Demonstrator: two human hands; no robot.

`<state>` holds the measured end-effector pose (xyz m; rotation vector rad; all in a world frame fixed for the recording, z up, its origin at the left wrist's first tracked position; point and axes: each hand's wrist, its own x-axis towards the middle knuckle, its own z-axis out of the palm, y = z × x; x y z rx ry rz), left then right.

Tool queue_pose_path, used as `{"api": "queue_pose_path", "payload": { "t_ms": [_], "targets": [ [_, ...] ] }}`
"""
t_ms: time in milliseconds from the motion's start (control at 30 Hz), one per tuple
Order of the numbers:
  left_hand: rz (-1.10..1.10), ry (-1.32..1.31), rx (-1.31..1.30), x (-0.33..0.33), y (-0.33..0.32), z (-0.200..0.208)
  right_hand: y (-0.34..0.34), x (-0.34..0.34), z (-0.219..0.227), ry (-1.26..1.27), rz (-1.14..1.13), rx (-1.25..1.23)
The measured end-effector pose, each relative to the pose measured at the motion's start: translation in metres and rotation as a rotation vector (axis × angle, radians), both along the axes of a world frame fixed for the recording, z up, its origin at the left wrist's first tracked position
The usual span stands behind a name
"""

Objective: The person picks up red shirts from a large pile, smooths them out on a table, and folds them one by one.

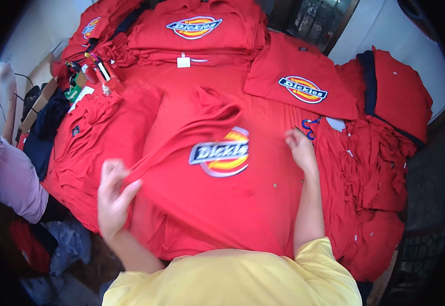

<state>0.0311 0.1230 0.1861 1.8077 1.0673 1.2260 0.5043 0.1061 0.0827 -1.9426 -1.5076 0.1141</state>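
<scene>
A red T-shirt (202, 204) with a blue, white and yellow printed emblem lies spread before me, its upper part bunched and folded over. At its left side my left hand (114, 196) is closed, the fabric pinched between thumb and fingers and pulled into taut folds. My right hand (302, 149) hovers over the right side of the table, its fingers drawn together. Whatever they hold, if anything, is too small to make out. Just beyond that hand lies a blue curved object (311, 127), perhaps scissor handles.
Folded red shirts (197, 43) are stacked at the back, with another folded shirt (304, 84) to their right. Loose red garments (355, 173) heap along the right. A holder with pens and tools (97, 71) stands back left. Another person in pink (16, 176) is at far left.
</scene>
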Motion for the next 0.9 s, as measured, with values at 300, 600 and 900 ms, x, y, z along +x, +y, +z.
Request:
{"api": "queue_pose_path", "payload": {
  "t_ms": [300,600,900],
  "targets": [
    [0.384,-0.856,-0.471,-0.084,-0.121,-0.110,-0.003,-0.173,-0.039,-0.260,0.281,-0.089],
    [0.274,-1.187,-0.520,-0.041,-0.121,-0.144,0.019,-0.300,-0.045,1.706,0.439,-0.193],
    [0.339,-0.684,0.205,-0.154,-0.115,0.022,-0.105,-0.108,0.131,1.182,0.875,0.702]
  ]
}}
